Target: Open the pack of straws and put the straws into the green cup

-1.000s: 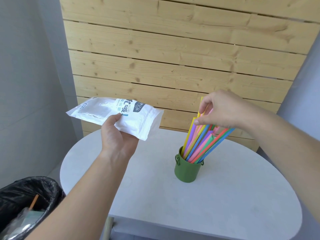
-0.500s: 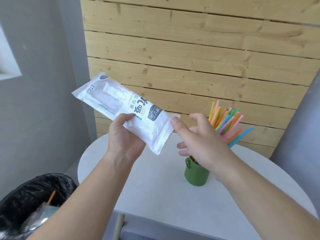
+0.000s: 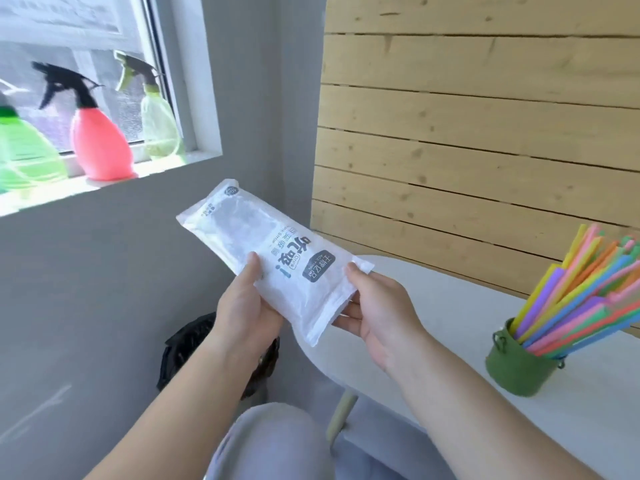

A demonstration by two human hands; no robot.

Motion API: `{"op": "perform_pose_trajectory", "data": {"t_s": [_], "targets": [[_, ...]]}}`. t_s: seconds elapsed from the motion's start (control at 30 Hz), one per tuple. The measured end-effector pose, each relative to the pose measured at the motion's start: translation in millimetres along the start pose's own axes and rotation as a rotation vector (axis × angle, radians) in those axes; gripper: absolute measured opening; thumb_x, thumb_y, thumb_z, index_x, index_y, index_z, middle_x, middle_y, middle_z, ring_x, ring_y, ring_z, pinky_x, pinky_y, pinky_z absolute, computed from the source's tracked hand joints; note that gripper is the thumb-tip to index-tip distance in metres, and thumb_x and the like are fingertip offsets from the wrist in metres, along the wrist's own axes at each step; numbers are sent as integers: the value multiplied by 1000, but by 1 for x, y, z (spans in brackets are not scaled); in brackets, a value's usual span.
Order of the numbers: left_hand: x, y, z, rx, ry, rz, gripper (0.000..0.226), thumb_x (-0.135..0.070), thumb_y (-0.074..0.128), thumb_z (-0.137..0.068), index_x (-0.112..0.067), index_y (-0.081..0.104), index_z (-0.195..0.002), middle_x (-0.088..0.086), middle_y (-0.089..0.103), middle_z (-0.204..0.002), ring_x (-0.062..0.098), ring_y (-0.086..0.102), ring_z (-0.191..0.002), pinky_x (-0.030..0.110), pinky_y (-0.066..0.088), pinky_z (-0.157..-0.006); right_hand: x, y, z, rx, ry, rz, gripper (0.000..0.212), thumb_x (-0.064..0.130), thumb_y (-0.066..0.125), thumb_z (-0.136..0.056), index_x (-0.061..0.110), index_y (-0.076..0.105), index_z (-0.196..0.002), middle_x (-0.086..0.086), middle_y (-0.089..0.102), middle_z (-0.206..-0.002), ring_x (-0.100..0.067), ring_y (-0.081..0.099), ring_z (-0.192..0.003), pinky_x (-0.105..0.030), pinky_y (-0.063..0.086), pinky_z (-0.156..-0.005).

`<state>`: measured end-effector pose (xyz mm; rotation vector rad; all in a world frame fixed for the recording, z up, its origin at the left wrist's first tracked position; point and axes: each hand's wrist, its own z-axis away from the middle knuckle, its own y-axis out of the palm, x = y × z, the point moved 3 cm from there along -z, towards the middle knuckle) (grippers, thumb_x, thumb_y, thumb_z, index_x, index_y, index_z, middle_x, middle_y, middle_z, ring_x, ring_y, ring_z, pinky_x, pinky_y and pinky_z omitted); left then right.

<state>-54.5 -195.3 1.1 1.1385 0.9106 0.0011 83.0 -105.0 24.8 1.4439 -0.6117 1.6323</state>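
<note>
A white straw pack [image 3: 273, 251] with dark print is held in the air left of the table, tilted up to the left. My left hand [image 3: 247, 308] grips its lower left side, thumb on top. At the pack's near right corner, my right hand [image 3: 375, 306] pinches the edge. The green cup [image 3: 512, 367] stands on the white table [image 3: 450, 306] at the right, full of several coloured straws [image 3: 581, 282] that lean to the right.
A bin with a black bag [image 3: 188, 344] sits on the floor below my left hand. Spray bottles, pink [image 3: 100, 140] and green [image 3: 157, 123], stand on the window sill at upper left. A wooden slat wall [image 3: 485, 133] backs the table.
My right hand left the straws in the cup and took hold of the pack's right end. The view swung left, so the cup now sits at the right edge.
</note>
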Motion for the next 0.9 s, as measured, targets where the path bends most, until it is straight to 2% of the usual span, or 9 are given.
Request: {"op": "perform_pose_trajectory", "data": {"t_s": [0.1, 0.23, 0.37, 0.47, 0.63, 0.7, 0.8, 0.83, 0.9], "targets": [[-6, -56, 2, -203, -113, 182, 51, -42, 47, -108, -1, 58, -135, 28, 72, -122, 46, 64, -121, 63, 39, -114, -27, 32, -7, -41, 90, 5, 16, 16, 57, -97, 11, 73, -96, -10, 79, -90, -29, 77, -83, -43, 64, -68], [-10, -109, 4, -449, -111, 186, 39, -34, 54, -107, -6, 62, -133, 22, 77, -115, 40, 73, -109, 61, 54, -98, -61, 67, -15, -21, 171, 96, 15, 13, 55, -96, 10, 69, -97, -12, 77, -93, -31, 76, -83, -48, 63, -72], [-5, -146, 14, -488, -189, 71, 41, -31, 61, -104, 1, 59, -129, 20, 73, -119, 35, 71, -111, 56, 57, -92, -82, 86, -29, -22, 189, 201, 16, 20, 58, -98, 7, 66, -99, -12, 76, -96, -29, 75, -82, -43, 64, -61], [-1, -165, 17, -508, -240, -63, 36, -24, 61, -103, -1, 48, -128, 20, 70, -116, 33, 71, -111, 58, 52, -103, -98, 95, -39, -25, 212, 257, 18, 23, 60, -98, 7, 64, -92, -13, 74, -95, -30, 75, -79, -44, 64, -60], [9, -194, 12, -531, -311, -276, 28, -22, 62, -99, -13, 65, -125, 8, 78, -95, 20, 73, -90, 49, 60, -92, -125, 114, -56, -18, 251, 366, 21, 25, 59, -98, 4, 63, -99, -14, 74, -97, -26, 74, -70, -36, 62, -51], [10, -198, 9, -565, -309, -329, 18, -21, 62, -99, -15, 66, -115, 4, 74, -90, 17, 70, -89, 42, 57, -91, -131, 119, -61, -2, 285, 374, 29, 29, 60, -97, 3, 63, -109, -15, 73, -102, -29, 74, -75, -40, 64, -62], [8, -205, 1, -595, -222, -539, 5, -18, 62, -93, -14, 61, -97, 6, 60, -89, 23, 57, -81, 34, 43, -73, -139, 118, -67, 67, 372, 412, 35, 41, 55, -98, 6, 58, -105, -25, 62, -126, -42, 64, -115, -48, 55, -97], [6, -202, -1, -575, -177, -611, 7, -18, 61, -91, -15, 56, -94, 8, 52, -88, 24, 49, -77, 34, 38, -70, -136, 115, -65, 85, 395, 411, 36, 42, 52, -99, 7, 55, -106, -23, 58, -130, -42, 58, -123, -48, 52, -102], [3, -199, -9, -523, -75, -735, 9, -20, 61, -91, -16, 53, -93, 6, 46, -93, 20, 43, -85, 35, 35, -77, -127, 106, -66, 100, 379, 402, 43, 43, 50, -100, 5, 52, -120, -20, 55, -129, -39, 60, -119, -45, 52, -102]]}}
